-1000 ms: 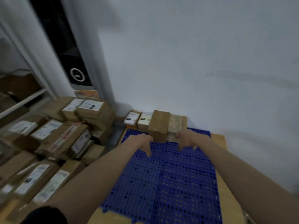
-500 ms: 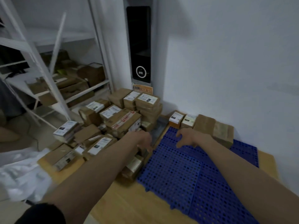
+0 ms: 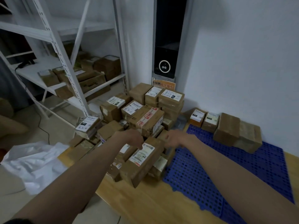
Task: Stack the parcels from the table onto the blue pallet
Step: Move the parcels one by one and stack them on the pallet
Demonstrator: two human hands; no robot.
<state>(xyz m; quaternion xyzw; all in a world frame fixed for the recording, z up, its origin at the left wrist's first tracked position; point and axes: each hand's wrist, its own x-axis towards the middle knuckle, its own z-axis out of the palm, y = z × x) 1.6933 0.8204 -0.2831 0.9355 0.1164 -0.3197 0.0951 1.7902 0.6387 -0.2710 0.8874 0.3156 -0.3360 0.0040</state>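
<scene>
Blue perforated plastic pallet (image 3: 242, 172) carries four brown cardboard parcels (image 3: 226, 128) along the wall; we judge most remain heaped on the wooden bench (image 3: 153, 202). Both hands, left (image 3: 131, 138) and right (image 3: 174, 138), hover loosely curled, holding nothing, over the heap (image 3: 142, 120).

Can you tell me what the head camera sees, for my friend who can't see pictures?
Two bare hands, left hand and right hand, reach over a parcel pile on a wooden table. Four parcels sit on the blue pallet.

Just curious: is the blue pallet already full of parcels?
No, only a few parcels sit along the far edge of the blue pallet; most is bare.
</scene>
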